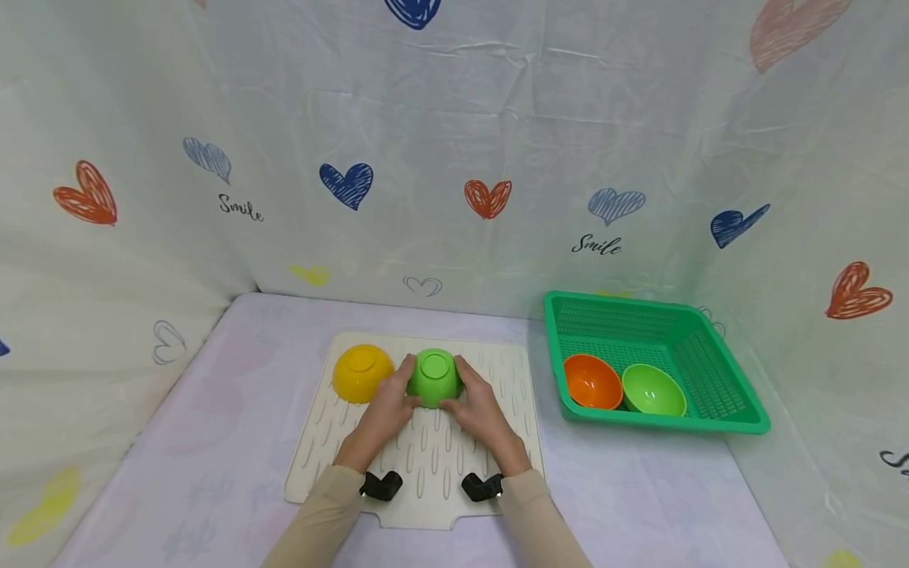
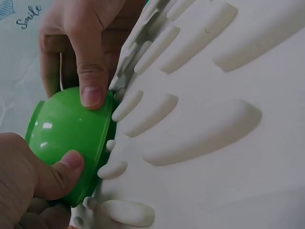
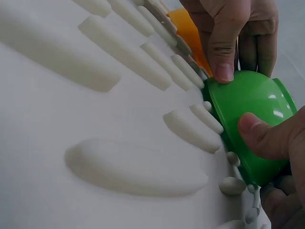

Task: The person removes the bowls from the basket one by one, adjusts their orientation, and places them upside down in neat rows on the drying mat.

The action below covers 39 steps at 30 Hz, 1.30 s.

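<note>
A green bowl (image 1: 435, 377) lies upside down on the cream ridged drying mat (image 1: 426, 489). My left hand (image 1: 389, 404) grips its left side and my right hand (image 1: 483, 404) its right side, with both thumbs on the near wall. In the left wrist view the green bowl (image 2: 71, 129) has its rim down against the mat's ridges; the right wrist view shows the same bowl (image 3: 252, 119) between the two hands. Just left of my left hand, a yellow bowl (image 1: 362, 372) also sits upside down on the mat.
At the right of the table stands a green plastic basket (image 1: 717, 426). It holds an orange bowl (image 1: 592, 382) and a light green bowl (image 1: 653, 390), both facing up. A white curtain (image 1: 426, 102) printed with hearts closes off the back and sides.
</note>
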Motion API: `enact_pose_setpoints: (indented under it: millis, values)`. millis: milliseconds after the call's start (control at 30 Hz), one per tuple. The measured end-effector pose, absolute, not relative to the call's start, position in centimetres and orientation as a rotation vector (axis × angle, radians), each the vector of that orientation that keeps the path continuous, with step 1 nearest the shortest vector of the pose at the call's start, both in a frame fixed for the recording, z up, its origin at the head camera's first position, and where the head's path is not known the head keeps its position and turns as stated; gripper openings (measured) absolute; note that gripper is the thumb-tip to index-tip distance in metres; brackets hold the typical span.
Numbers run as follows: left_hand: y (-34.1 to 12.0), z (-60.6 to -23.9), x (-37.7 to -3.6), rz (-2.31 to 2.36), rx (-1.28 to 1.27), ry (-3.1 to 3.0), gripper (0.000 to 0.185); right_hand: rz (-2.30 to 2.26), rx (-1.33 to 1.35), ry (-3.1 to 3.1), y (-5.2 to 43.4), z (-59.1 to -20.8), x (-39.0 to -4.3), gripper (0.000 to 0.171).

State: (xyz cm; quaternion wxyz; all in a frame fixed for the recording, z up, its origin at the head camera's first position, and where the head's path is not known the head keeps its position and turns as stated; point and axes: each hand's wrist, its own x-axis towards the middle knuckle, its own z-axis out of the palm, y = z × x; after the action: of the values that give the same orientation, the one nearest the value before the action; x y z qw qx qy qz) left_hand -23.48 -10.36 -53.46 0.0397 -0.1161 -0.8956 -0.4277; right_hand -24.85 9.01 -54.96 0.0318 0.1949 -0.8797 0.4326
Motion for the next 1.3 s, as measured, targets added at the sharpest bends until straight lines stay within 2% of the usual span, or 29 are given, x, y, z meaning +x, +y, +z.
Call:
enact_pose_setpoints:
  millis: [1000,1300]
  values:
    - [-9.9,-53.3,-23.8,-1.357,-0.211,-2.786,0.078,1.310,0.530,-2.794,8.5,-54.8,-25.4,0.087]
    - [-9.8,-52.1,-22.6,-1.364,-0.197,-2.735,0.070,1.331,0.532,-2.802,8.7,-55.0,-25.2,0.087]
